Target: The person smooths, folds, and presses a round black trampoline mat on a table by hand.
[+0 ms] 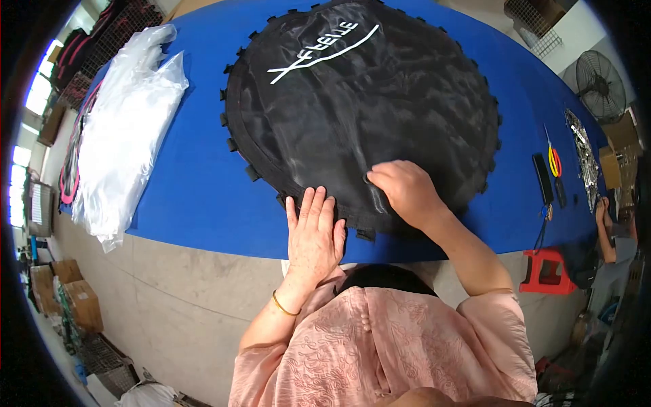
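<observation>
A large round black fabric mat (407, 102) lies on the blue table, with small black tabs around its rim and white lettering near the far edge. My left hand (313, 234) rests flat on the mat's near-left rim, fingers stretched out, thumb to the right. My right hand (405, 191) is closed in a pinch at the near middle of the mat. Folds in the cloth run to its fingertips, where a small dark bit shows; whether that is bunched cloth or a separate piece is unclear.
Clear plastic bags (129, 122) lie on the blue table (196, 203) at left. Yellow-and-red-handled snips (554, 163) and a black bar-shaped thing (542, 178) are at right. Beyond are a red stool (546, 273), a fan (595, 85) and another person's arm (603, 230).
</observation>
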